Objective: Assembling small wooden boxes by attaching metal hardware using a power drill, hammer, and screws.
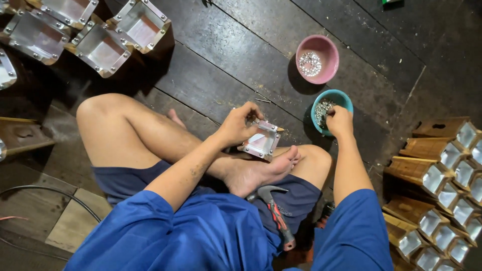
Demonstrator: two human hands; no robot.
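A dark plank floor point(241, 45) is spread with rows of wooden boxes point(432, 175) at the right. A metal-faced box point(261, 141) is gripped by the left hand point(238, 123) above the crossed legs. The right hand point(339, 121), fingers curled, is dipped into a teal bowl point(343, 97) of small metal pieces, just beside the box. A hammer point(273, 208) lies on the lap.

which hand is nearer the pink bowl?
Right. The right hand is dipped into the teal bowl, just below the pink bowl. The left hand is farther away, holding the metal-faced box over the foot.
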